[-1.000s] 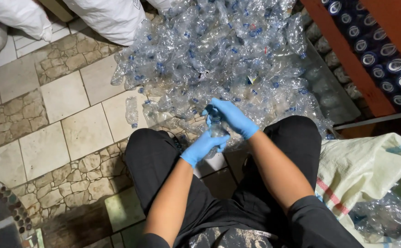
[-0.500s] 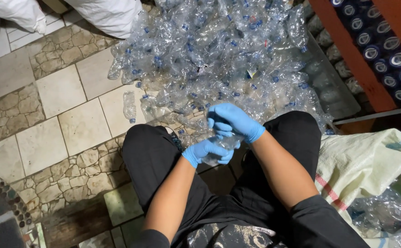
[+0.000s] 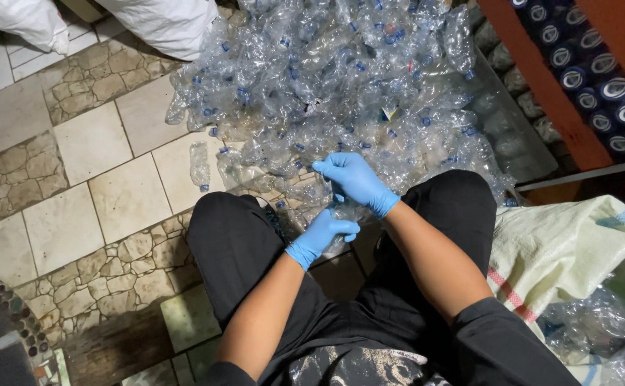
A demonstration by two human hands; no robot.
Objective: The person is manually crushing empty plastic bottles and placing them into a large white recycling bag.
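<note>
Both hands sit a little farther apart than half a second ago: the right hand (image 3: 355,182) has lifted toward the pile while the left hand (image 3: 323,234) stays low between the knees. Each wears a blue glove. The left hand is curled shut around a crushed clear bottle (image 3: 342,214), which spans the short gap up to the right hand. The right hand's fingers are bent and pinch the bottle's upper end; how firmly is hard to tell, since the plastic is clear and the glove covers it.

Just beyond the hands lies a big pile of bottles (image 3: 341,78), clear and flattened, many with blue caps, spread over the tiled floor (image 3: 76,186). The pile reaches right up to the black trousers (image 3: 241,250) and touches the right knee. One stray bottle (image 3: 199,166) lies on the tiles apart from the pile's left edge.

White sacks (image 3: 162,21) stand at the top left, cut off by the frame. On the right, a pale woven sack (image 3: 570,250) lies beside the right leg, with more clear plastic showing at its mouth, partly out of frame. Above it, rows of round blue lids (image 3: 598,71) sit behind an orange beam (image 3: 541,86), too dim to make out well. A curved mosaic edge (image 3: 5,307) shows at the bottom left, mostly cut off.
</note>
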